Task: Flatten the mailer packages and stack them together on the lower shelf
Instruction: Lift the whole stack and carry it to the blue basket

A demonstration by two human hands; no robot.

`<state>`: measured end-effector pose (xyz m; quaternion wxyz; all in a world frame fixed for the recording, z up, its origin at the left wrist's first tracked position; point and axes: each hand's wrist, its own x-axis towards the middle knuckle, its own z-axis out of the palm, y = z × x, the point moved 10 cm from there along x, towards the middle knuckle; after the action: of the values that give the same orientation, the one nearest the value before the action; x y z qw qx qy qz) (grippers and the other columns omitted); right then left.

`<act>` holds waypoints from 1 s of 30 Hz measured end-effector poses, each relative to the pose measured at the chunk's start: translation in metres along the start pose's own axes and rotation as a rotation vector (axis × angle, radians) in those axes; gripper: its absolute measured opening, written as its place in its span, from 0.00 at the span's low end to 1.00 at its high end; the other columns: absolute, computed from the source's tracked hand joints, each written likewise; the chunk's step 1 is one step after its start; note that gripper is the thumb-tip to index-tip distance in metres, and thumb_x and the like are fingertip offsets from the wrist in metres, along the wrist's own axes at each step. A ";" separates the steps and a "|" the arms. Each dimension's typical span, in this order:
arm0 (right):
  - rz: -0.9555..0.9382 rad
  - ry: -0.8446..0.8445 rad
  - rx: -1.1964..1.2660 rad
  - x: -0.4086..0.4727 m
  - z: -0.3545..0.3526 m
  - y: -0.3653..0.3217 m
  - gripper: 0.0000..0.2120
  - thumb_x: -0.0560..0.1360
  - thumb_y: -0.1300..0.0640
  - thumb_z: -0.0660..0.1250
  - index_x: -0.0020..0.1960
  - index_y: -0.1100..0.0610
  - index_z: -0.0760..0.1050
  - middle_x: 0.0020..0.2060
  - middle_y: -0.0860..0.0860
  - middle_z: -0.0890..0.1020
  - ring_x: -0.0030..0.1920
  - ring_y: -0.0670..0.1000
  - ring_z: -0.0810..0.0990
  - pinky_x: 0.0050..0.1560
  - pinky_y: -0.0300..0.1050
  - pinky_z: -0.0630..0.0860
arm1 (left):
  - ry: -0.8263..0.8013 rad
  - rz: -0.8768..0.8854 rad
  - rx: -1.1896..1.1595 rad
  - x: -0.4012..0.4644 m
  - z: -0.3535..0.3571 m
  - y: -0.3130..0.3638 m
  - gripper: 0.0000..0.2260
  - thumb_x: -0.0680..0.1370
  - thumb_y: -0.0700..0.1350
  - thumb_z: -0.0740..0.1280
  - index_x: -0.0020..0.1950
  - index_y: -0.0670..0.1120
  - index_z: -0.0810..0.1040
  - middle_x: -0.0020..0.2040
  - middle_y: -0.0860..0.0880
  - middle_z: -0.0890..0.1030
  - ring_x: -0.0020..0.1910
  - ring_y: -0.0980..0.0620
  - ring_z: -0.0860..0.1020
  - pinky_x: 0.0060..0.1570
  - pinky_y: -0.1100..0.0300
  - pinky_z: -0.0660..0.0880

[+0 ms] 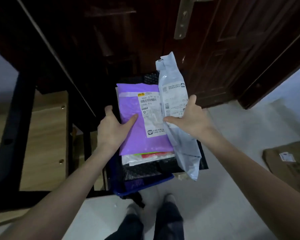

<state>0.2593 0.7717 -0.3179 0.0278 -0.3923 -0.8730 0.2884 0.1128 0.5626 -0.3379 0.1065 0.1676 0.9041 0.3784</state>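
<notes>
Dim, soft-focus wide-angle view with bowed edges, a near-black upper half and a paler floor (pixel 232 170).

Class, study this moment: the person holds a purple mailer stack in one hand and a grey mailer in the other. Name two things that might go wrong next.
1. The right hand grips the puffy grey plastic mailer at its middle only, nearly upright; it may slip or stay unflattened.
2. The left hand holds the flat purple plastic mailer atop white packets by one edge; those layers might slide apart.
</notes>
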 end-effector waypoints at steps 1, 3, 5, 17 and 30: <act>-0.006 -0.026 0.007 0.012 0.011 0.002 0.35 0.64 0.40 0.75 0.51 0.56 0.55 0.52 0.58 0.77 0.54 0.62 0.77 0.48 0.54 0.75 | 0.004 -0.027 0.008 0.007 0.006 -0.008 0.36 0.71 0.61 0.69 0.70 0.42 0.62 0.57 0.42 0.80 0.55 0.39 0.78 0.44 0.55 0.72; -0.034 -0.080 0.038 0.036 0.032 0.004 0.34 0.64 0.41 0.75 0.51 0.57 0.55 0.49 0.55 0.76 0.53 0.61 0.78 0.48 0.54 0.74 | 0.027 -0.084 0.025 0.019 0.016 -0.023 0.35 0.71 0.61 0.69 0.70 0.42 0.63 0.59 0.42 0.79 0.56 0.40 0.78 0.45 0.56 0.71; -0.064 -0.123 0.069 0.059 0.052 0.007 0.32 0.66 0.42 0.74 0.51 0.58 0.56 0.46 0.52 0.75 0.51 0.59 0.78 0.42 0.48 0.71 | 0.043 -0.144 0.048 0.031 0.028 -0.039 0.34 0.71 0.61 0.69 0.69 0.43 0.64 0.61 0.43 0.78 0.58 0.40 0.77 0.47 0.56 0.71; -0.003 -0.359 0.034 0.137 0.270 0.108 0.31 0.71 0.47 0.69 0.63 0.61 0.58 0.58 0.58 0.74 0.56 0.62 0.76 0.51 0.51 0.75 | -0.140 -0.369 0.150 0.061 0.178 -0.210 0.41 0.68 0.61 0.72 0.72 0.43 0.59 0.65 0.43 0.73 0.62 0.40 0.74 0.56 0.49 0.74; 0.171 -0.506 0.135 0.165 0.535 0.276 0.31 0.71 0.64 0.65 0.69 0.61 0.53 0.61 0.60 0.70 0.54 0.60 0.76 0.41 0.49 0.77 | -0.280 -0.370 0.120 0.066 0.374 -0.413 0.40 0.72 0.54 0.71 0.77 0.52 0.50 0.66 0.40 0.67 0.63 0.40 0.70 0.58 0.50 0.70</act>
<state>0.1835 0.7746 -0.9378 -0.1896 -0.3772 -0.7947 0.4361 0.0801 0.5594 -0.8981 0.2881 0.0561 0.9167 0.2713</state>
